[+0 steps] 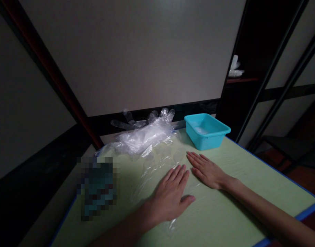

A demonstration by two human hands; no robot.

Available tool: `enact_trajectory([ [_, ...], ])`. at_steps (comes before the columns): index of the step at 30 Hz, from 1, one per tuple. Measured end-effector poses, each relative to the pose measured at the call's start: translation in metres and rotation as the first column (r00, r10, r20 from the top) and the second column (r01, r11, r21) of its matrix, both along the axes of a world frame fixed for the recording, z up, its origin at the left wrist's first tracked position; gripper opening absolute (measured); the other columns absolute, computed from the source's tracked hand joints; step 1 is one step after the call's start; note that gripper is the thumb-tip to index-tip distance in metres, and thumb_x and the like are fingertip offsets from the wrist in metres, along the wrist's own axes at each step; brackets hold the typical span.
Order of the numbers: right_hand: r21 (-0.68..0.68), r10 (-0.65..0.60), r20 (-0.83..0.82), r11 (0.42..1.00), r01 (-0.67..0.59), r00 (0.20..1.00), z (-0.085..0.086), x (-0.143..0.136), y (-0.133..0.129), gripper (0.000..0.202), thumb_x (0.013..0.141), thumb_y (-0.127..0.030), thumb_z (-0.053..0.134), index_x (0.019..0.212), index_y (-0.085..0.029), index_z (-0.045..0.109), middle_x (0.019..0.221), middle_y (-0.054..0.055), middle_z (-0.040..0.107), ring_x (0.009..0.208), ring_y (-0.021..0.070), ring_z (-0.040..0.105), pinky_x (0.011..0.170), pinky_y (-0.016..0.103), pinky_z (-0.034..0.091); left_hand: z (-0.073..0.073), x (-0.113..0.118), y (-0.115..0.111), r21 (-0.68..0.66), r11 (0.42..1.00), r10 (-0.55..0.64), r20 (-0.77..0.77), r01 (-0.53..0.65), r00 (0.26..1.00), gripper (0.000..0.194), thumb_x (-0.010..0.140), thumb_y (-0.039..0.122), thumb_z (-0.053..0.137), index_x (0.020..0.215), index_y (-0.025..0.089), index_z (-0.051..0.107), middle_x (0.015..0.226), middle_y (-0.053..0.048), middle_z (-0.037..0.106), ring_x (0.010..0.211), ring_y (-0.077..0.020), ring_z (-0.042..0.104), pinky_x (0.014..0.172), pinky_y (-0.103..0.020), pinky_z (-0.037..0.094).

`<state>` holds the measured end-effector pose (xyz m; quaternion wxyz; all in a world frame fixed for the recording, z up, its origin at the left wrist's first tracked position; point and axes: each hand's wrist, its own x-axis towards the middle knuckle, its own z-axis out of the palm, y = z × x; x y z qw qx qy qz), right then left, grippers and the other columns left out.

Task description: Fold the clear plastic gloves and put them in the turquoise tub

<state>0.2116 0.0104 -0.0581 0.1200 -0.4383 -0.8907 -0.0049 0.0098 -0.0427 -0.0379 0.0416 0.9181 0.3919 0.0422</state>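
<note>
My left hand (171, 195) lies flat, fingers stretched out, on a clear plastic glove (157, 171) spread over the green tabletop. To its right, my right hand (205, 169) also rests flat at the glove's right side, fingers extended and holding nothing. Beyond my hands, a heap of clear disposable plastic gloves (144, 137) sits at the table's back edge, several of its fingers sticking up. A turquoise plastic basin (209, 140) stands behind my right hand, with something pale and see-through inside that I cannot make out.
The green table (240, 206) has a blue edge. A blurred-out dark teal item (98, 188) lies on its left side. Sliding wardrobe doors (147, 61) rise behind, with white things (235, 68) on a shelf at the right. A dark chair (293, 149) stands at far right.
</note>
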Motion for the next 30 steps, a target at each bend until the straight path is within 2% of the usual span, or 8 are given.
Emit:
enact_trajectory([
  [7,-0.002,-0.043,0.051,0.999,0.043,0.998,0.0,-0.001,0.001,0.052,0.089,-0.036,0.021,0.134,-0.01,0.023,0.138,0.011,0.023,0.127,0.0202,0.019,0.102,0.04,0.022,0.002,-0.005,-0.007,-0.012,1.0,0.007,-0.008,-0.007,1.0,0.062,0.085,0.054,0.023,0.135,0.018,0.015,0.143,-0.005,0.007,0.13,-0.0196,0.002,0.105,-0.036,0.007],
  [14,0.027,-0.057,0.019,0.998,0.056,0.998,-0.002,-0.001,0.0,0.051,0.089,-0.037,0.022,0.133,-0.011,0.025,0.137,0.01,0.026,0.126,0.0201,0.021,0.101,0.041,0.024,0.002,-0.012,-0.015,-0.035,0.999,0.017,-0.019,-0.018,1.0,0.061,0.085,0.053,0.025,0.135,0.02,0.014,0.143,-0.004,0.005,0.13,-0.0201,0.002,0.105,-0.037,0.008],
  [23,0.018,-0.135,-0.013,0.991,0.136,0.991,-0.006,0.018,0.002,0.051,0.089,-0.04,0.021,0.134,-0.016,0.023,0.137,0.008,0.025,0.126,0.0208,0.022,0.1,0.045,0.025,0.007,-0.014,-0.019,-0.056,0.998,0.002,-0.017,-0.003,1.0,0.061,0.085,0.053,0.026,0.135,0.02,0.014,0.143,-0.004,0.006,0.13,-0.0206,0.003,0.105,-0.037,0.008],
  [26,-0.029,-0.139,-0.078,0.99,0.137,0.987,-0.004,0.024,0.004,0.048,0.09,-0.035,0.02,0.132,-0.014,0.029,0.136,0.008,0.03,0.124,0.0204,0.027,0.099,0.044,0.027,0.008,-0.016,-0.018,-0.066,0.997,-0.028,-0.015,0.027,0.999,0.062,0.085,0.053,0.027,0.135,0.02,0.013,0.143,-0.005,0.005,0.13,-0.021,0.004,0.105,-0.037,0.009],
  [30,-0.101,-0.213,-0.259,0.976,0.193,0.942,0.004,0.028,0.004,0.045,0.09,-0.031,0.02,0.122,-0.013,0.045,0.125,0.009,0.046,0.115,0.0196,0.043,0.095,0.039,0.035,0.011,-0.018,-0.015,-0.094,0.992,-0.088,-0.019,0.086,0.996,0.063,0.084,0.052,0.032,0.135,0.02,0.012,0.143,-0.005,0.005,0.13,-0.0211,0.003,0.105,-0.038,0.008],
])
